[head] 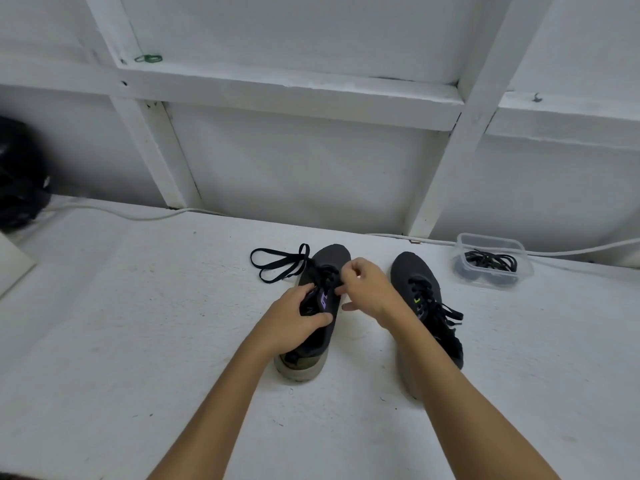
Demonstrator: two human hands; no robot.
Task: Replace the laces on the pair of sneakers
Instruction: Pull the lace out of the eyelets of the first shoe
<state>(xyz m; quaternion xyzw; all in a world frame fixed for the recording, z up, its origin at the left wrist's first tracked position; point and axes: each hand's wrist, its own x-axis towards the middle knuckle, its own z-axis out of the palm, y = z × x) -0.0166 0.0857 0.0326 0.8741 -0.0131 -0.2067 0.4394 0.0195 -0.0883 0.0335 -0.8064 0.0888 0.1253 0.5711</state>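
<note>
Head view. Left hand: fingers curled round the tongue and collar of the left sneaker, centre of the white table. Right hand: fingertips pinching the black lace, whose loose loops trail far-left. Right sneaker: laced, heel hidden by the forearm. Clear tub, far right: dark laces inside, indistinct.

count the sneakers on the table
2. The left sneaker sits under both hands, gripped by the left hand; the right sneaker lies beside it, near the plastic container.
</note>
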